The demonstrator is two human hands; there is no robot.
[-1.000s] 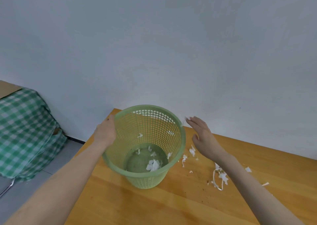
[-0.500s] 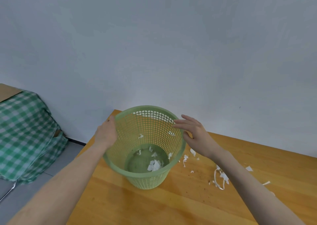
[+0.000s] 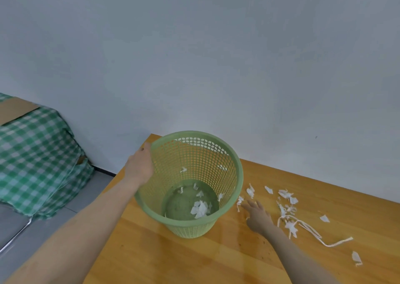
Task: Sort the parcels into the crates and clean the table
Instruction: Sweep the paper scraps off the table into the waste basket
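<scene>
– While the left hand [image 3: 139, 166] clasps the green basket [image 3: 190, 229] high on its outer wall, thumb up by the rim, where is the other one?

– The right hand [image 3: 257, 215] lies low on the opposite side of the basket from that grip, palm down, fingers straight and spread, holding nothing. Whether it actually touches the table [image 3: 173, 257] I cannot tell.

– And the basket itself?

– It stands on the table near a corner, between the two hands. White torn bits [image 3: 199, 209] lie on its bottom, and a few are caught on the mesh.

– What lies by the spread fingers?

– Paper scraps [image 3: 285, 194], scattered just beyond the fingertips and out to the far side of the right hand from the basket. A long white strip [image 3: 334, 244] curls beside that wrist, also away from the basket.

– Anything past the gripping hand?

– Out beyond the left hand, off the table and lower down, a green checked cloth [image 3: 39, 158] drapes something bulky, with brown cardboard [image 3: 15, 108] on top.
</scene>
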